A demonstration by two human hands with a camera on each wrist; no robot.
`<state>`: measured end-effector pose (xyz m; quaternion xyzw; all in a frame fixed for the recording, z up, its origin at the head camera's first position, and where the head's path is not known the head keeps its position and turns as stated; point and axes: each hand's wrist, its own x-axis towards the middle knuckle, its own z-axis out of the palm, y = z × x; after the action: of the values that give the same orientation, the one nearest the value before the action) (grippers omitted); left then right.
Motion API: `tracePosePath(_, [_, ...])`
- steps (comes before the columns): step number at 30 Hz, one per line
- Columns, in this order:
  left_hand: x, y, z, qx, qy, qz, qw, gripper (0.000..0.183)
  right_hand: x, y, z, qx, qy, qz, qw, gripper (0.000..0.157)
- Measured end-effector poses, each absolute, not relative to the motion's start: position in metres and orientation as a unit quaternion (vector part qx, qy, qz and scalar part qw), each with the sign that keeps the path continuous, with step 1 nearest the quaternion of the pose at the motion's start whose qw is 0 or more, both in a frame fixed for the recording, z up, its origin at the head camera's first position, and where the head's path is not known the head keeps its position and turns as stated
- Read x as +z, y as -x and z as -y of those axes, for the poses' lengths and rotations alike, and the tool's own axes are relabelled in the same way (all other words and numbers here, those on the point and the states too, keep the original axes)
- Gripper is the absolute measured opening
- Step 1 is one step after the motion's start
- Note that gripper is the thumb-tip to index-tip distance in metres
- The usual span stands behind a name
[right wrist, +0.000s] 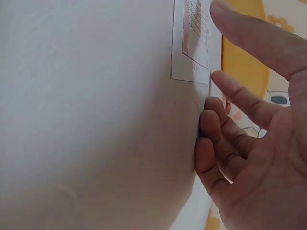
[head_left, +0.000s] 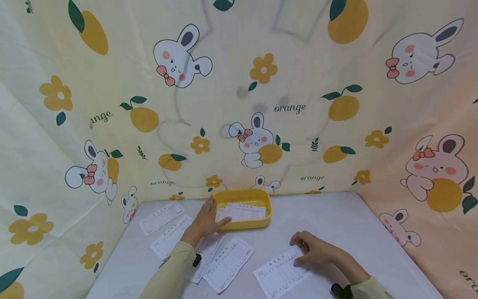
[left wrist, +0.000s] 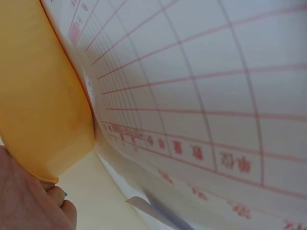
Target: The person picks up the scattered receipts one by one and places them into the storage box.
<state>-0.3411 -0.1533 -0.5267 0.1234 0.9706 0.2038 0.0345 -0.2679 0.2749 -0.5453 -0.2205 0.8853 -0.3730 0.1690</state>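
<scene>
A yellow plastic basket (head_left: 269, 207) stands at the back of the table with printed paper forms (head_left: 244, 211) inside. My left hand (head_left: 204, 222) grips its left front corner, fingers along the left side and thumb over the front rim. In the left wrist view, fingers (left wrist: 60, 201) bend around the end of the basket (left wrist: 43, 91). At the right, my right hand (head_left: 317, 251) is over a loose form (head_left: 278, 274). Its thumb and index finger are apart near that form's right end (right wrist: 189, 69), and the other fingertips (right wrist: 208, 124) rest on the table.
Several more forms lie left of centre, among them one at the far left (head_left: 161, 218), one beside it (head_left: 169, 238) and one in front (head_left: 228, 265). The white table (head_left: 317, 211) meets a printed cloth backdrop (head_left: 224, 99) behind and at both sides.
</scene>
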Motion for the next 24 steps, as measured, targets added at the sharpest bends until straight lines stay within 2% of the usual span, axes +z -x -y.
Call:
tracePosePath(9, [-0.5279,0.3430,0.1540,0.199,-0.125,-0.972,0.028,0.111,-0.5450,0.2650,-0.2720,-0.365,0.235,-0.886,0.161,0.052])
tracePosePath(24, [-0.5346,0.3471,0.1555,0.192,-0.123,-0.973,0.032,0.116,-0.5418,0.2641,-0.2675,-0.339,0.218,-0.900,0.164,0.042])
